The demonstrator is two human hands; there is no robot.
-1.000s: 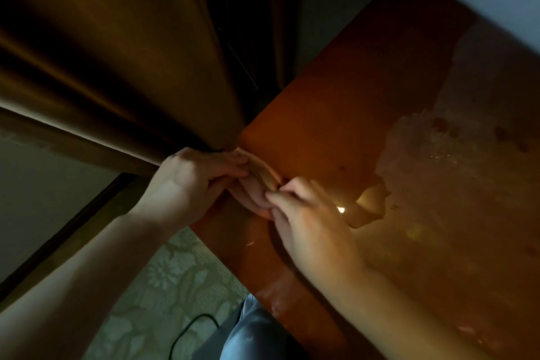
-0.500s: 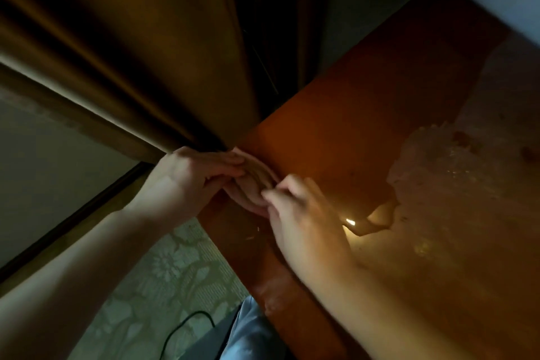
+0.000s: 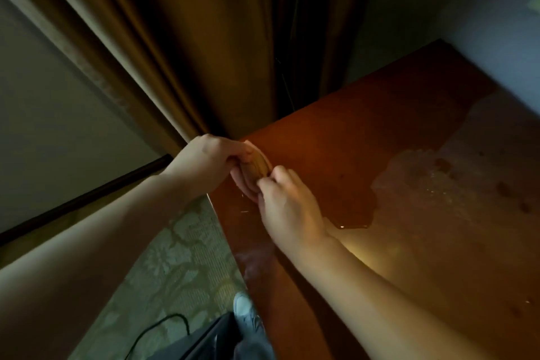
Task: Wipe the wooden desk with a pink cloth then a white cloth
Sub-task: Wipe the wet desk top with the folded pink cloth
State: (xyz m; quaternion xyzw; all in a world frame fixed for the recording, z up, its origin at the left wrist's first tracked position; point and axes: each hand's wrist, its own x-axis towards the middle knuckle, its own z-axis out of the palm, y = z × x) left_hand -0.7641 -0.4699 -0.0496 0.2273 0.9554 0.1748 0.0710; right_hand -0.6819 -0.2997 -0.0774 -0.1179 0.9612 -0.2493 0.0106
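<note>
Head view shows our left hand point(image 3: 210, 161) and right hand point(image 3: 289, 207) meeting at the corner of the reddish-brown wooden bench point(image 3: 380, 155), fingers point(image 3: 277, 176) curled and pinching a small folded pink cloth point(image 3: 256, 168). We judge we're readying it; next, press it flat and sweep across.

Head view. My left hand point(image 3: 207, 164) and right hand point(image 3: 287, 207) are bare from fingertips to wrist; knuckles stand out on the back of each. My left forearm point(image 3: 96, 242) and right forearm point(image 3: 388, 280) are likewise bare as far as the frame edge. At the lower edge, pale blue-grey fabric point(image 3: 248, 321) with soft folds, seemingly my clothing; which garment it is cannot be told in the dim light.
</note>
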